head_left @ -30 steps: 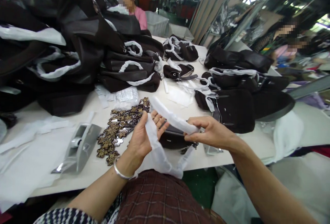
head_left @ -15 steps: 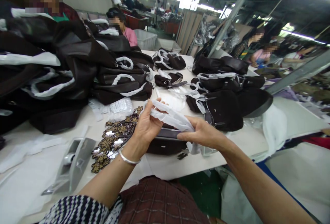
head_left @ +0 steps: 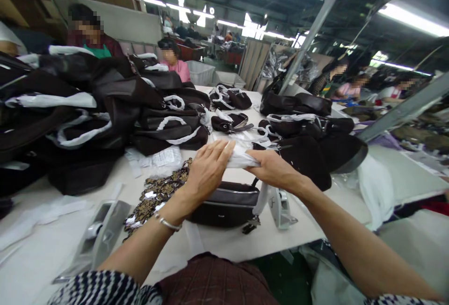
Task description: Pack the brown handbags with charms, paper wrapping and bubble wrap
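Note:
A white tissue-wrapped bag strap (head_left: 240, 153) is stretched between my hands above a small dark bag (head_left: 224, 209). My left hand (head_left: 210, 167) bends over the strap's left end, fingers together, with the thumb hidden. At the other end, my right hand (head_left: 271, 167) pinches the white paper between thumb and fingers. The dark bag lies on the table just below, showing its zip and a small metal plate, with white wrapping down its right side. Left of it rests a pile of gold-and-black flower-patterned trim (head_left: 157, 192), partly under my left wrist.
Grey tape dispensers stand left (head_left: 101, 232) and right (head_left: 280, 209) of the bag. Heaped dark bags (head_left: 80, 108) fill the left, and more bags (head_left: 305, 150) lie on the right. A clear plastic packet (head_left: 166, 160) sits beyond the trim. Co-workers sit behind the heap.
Both hands have lifted away from the dark bag. My left hand has turned over, its back now upward, and the loose white loop is now drawn in tight. The right tape dispenser shows more clearly.

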A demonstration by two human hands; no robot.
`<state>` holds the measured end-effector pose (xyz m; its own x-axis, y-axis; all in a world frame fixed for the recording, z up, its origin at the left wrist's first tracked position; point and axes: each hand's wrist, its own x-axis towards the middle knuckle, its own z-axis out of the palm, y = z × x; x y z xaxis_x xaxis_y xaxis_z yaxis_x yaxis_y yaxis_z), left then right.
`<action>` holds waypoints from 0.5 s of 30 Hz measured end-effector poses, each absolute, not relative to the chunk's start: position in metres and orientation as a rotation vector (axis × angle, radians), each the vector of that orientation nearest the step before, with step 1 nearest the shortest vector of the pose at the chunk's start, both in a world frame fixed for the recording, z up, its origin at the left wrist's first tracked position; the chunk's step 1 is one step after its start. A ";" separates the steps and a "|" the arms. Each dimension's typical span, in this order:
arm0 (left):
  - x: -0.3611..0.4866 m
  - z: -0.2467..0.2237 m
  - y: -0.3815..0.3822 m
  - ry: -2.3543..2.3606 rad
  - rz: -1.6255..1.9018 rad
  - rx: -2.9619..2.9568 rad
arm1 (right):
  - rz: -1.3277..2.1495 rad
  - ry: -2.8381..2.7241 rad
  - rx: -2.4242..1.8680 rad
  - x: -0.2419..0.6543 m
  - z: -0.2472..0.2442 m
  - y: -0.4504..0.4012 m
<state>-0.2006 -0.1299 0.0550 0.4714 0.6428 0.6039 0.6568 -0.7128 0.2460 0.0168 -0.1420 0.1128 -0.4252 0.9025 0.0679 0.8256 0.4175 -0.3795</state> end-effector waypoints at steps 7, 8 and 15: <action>-0.258 -0.020 -0.121 -1.540 -0.649 -2.672 | -0.001 -2.520 -1.742 0.023 0.095 -0.143; -0.265 -0.018 -0.123 -1.561 -0.646 -2.727 | 0.019 -2.535 -1.711 0.024 0.094 -0.142; -0.230 0.086 -0.117 -1.391 -0.806 -3.089 | -0.044 -2.557 -1.509 0.010 0.109 -0.131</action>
<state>-0.2300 -0.1172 0.0862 0.5862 0.7655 0.2655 0.6107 -0.6328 0.4760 0.0102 -0.1305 0.1090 -0.4722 0.8663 0.1626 0.8714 0.4866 -0.0620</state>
